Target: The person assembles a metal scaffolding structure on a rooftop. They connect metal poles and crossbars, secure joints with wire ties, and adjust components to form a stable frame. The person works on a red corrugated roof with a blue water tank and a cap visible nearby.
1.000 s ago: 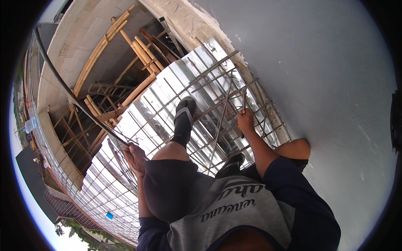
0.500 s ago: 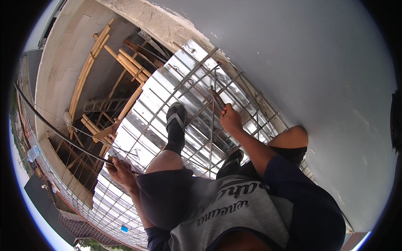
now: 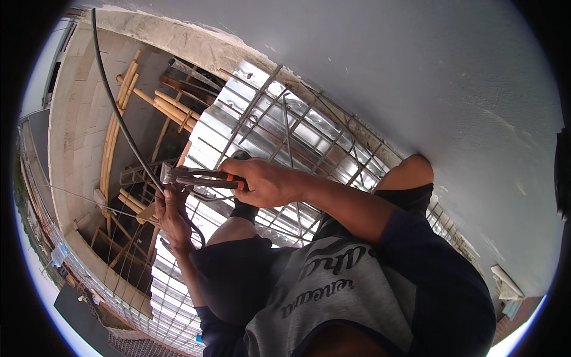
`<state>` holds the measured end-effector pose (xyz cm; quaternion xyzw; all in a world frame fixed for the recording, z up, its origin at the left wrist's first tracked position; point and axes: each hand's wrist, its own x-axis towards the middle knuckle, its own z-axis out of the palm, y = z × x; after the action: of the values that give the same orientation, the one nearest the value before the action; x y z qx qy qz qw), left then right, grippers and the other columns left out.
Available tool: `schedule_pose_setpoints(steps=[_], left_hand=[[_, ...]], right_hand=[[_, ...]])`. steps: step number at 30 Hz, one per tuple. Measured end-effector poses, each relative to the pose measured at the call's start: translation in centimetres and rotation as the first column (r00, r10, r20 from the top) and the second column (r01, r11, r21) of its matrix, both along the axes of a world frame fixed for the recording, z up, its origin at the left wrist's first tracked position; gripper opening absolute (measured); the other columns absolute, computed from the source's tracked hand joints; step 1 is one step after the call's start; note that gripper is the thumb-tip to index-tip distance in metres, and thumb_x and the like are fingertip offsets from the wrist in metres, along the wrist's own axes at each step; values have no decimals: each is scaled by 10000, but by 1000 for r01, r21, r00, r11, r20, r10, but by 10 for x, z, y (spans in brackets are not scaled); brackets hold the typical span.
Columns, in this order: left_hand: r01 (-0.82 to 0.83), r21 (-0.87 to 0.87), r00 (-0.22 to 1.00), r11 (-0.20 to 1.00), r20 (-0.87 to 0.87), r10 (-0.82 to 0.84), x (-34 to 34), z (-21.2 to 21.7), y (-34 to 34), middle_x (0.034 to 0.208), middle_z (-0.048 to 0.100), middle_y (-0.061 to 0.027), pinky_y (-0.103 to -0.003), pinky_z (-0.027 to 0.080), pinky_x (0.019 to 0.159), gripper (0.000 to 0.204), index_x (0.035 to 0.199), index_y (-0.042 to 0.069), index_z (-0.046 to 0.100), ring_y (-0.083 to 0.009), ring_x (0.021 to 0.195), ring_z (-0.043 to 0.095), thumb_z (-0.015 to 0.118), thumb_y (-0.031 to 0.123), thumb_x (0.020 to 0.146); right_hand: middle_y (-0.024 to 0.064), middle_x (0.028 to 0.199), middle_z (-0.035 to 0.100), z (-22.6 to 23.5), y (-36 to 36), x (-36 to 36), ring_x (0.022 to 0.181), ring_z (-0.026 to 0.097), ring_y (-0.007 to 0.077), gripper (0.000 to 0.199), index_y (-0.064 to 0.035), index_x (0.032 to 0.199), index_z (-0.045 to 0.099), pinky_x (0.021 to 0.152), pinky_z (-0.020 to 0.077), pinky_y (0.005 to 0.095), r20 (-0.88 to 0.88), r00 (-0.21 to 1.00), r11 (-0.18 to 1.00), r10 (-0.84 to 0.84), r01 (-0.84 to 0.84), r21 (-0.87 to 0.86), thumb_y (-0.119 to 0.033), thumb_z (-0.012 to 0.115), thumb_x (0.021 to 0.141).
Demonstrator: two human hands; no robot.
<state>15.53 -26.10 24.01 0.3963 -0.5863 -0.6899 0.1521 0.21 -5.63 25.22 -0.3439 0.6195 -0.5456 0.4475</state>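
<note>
Long-handled pincers [image 3: 208, 179] with orange grips are held in my right hand [image 3: 264, 183], its fingers closed round the handles. The tool's head meets a long dark cable or hose [image 3: 122, 122] just above my left hand; whether the jaws bite on it I cannot tell. My left hand [image 3: 172, 215] pinches the same cable, which rises in a curve toward the upper left. A loose end bends down beside my left wrist. Beneath both hands lies a steel rebar grid [image 3: 285, 122] over shiny corrugated metal sheets [image 3: 217, 122].
A smooth grey wall [image 3: 428, 89] stands along the right, with a rough concrete ledge [image 3: 178, 28] at the top. Bamboo poles [image 3: 122, 107] cross a deep opening on the left. My bent legs and shoes are on the grid; thin wires stretch at left.
My right hand has swung left with the pincers, from over the grid to the cable by my left hand. The cable now stands steeper, its upper part shifted up and right.
</note>
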Motion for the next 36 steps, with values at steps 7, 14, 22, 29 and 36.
schedule_pose_setpoints(steps=[7, 14, 22, 29, 36], left_hand=[[149, -43, 983, 988, 117, -143, -1, -7, -2, 784, 518, -33, -212, 353, 523, 235, 964, 70, 467, -79, 596, 437, 500, 301, 993], [-17, -67, 991, 998, 129, 26, -17, -11, -8, 731, 427, 9, -211, 320, 505, 224, 936, 76, 461, -62, 582, 396, 516, 288, 986], [-115, -184, 986, 976, 101, 135, -10, -40, -35, 706, 444, 8, -202, 311, 490, 211, 907, 84, 470, -61, 560, 398, 527, 273, 984], [-159, -132, 972, 978, 152, 179, -18, -47, -47, 731, 452, -7, -220, 310, 495, 211, 897, 75, 461, -79, 578, 399, 545, 251, 976], [-105, -106, 983, 989, 138, 119, -37, -49, -31, 692, 451, -5, -228, 297, 481, 212, 891, 83, 451, -82, 543, 382, 537, 255, 980]], right_hand=[[159, 837, 573, -44, -1, -4, 763, 594, 317, 262, -6, 1062, 519, 688, 454, 427, -215, 957, 970, -194, 221, 104, -156, 616, 871], [184, 1024, 636, -182, 138, -4, 956, 619, 386, 181, -40, 1029, 514, 799, 482, 491, -530, 808, 429, -257, 587, 687, -145, 520, 881], [154, 948, 644, -285, 268, 61, 907, 630, 365, 167, -99, 1006, 543, 764, 499, 467, -621, 745, 189, -245, 665, 723, -111, 522, 840], [181, 897, 653, -247, 286, 19, 896, 640, 367, 185, -79, 996, 551, 733, 496, 460, -498, 864, 362, -81, 491, 792, -103, 558, 813], [177, 823, 598, -218, 291, -3, 783, 595, 368, 196, -44, 968, 514, 697, 462, 427, -332, 941, 482, -59, 318, 816, -94, 589, 794]])
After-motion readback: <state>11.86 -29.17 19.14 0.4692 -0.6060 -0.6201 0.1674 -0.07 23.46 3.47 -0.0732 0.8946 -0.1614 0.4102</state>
